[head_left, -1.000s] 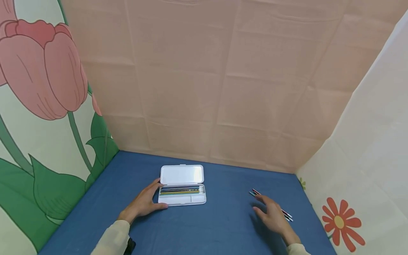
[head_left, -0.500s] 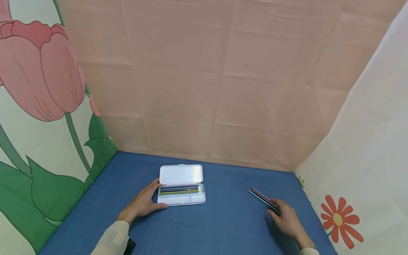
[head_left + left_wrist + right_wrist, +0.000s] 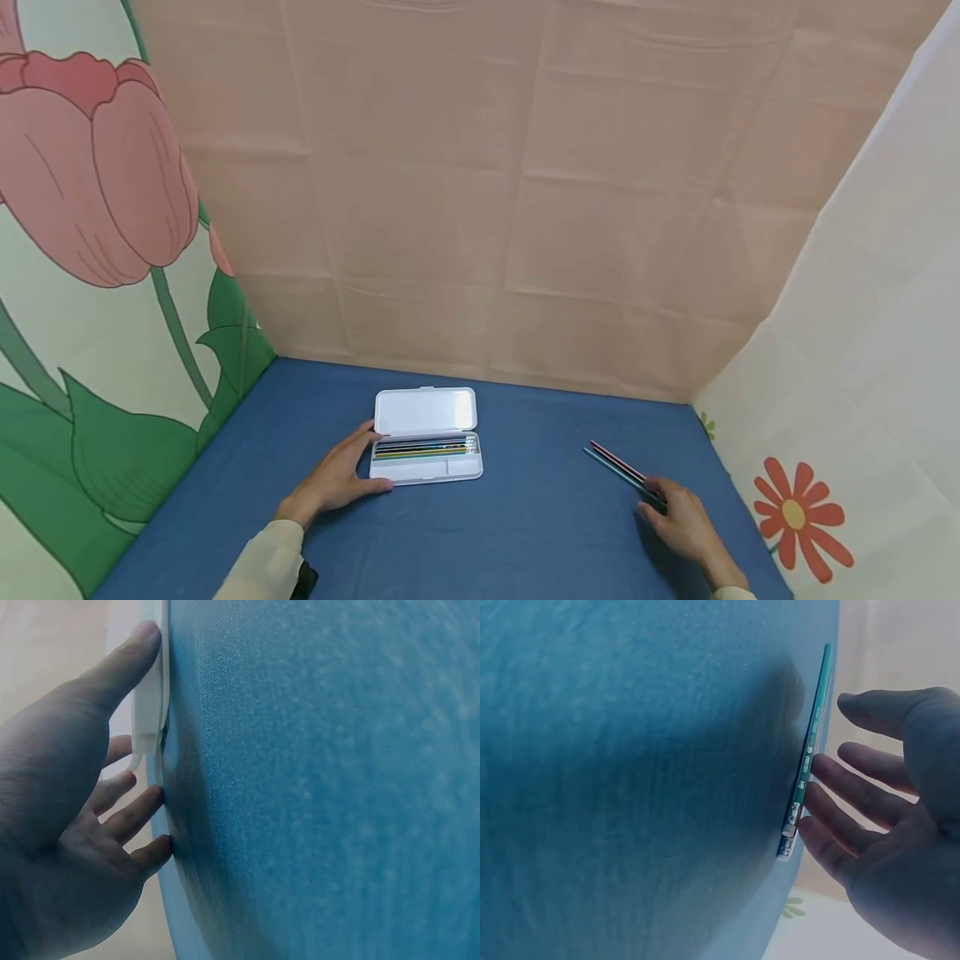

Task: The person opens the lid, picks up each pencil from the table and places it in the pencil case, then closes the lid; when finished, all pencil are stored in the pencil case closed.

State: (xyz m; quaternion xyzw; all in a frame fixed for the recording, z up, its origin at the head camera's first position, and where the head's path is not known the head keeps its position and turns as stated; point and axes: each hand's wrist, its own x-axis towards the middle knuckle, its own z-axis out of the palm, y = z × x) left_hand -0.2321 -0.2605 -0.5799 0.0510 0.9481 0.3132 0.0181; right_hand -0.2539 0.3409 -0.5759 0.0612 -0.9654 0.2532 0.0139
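A white pencil case [image 3: 420, 475] stands with its lid raised on the blue table, several coloured pencils [image 3: 420, 448] lying in its back compartment. My left hand [image 3: 333, 477] holds its left end, thumb along the front edge and forefinger at the back corner; in the left wrist view the thumb [image 3: 127, 664] touches the white edge. At the right, a few loose pencils [image 3: 618, 468] lie slantwise. My right hand [image 3: 682, 521] is over their near ends. In the right wrist view its fingertips touch the green pencil [image 3: 814, 735], while the thumb is spread away; it hides part of them.
The blue cloth-covered table [image 3: 525, 533] runs back to a beige hanging sheet [image 3: 517, 208]. A tulip-printed panel [image 3: 97, 208] stands on the left, a white panel with a red flower [image 3: 806, 517] on the right.
My right hand has moved right and nearer along the loose pencils, uncovering more of their far part. The pencils seem to lie where they were. My left hand stays at the case.
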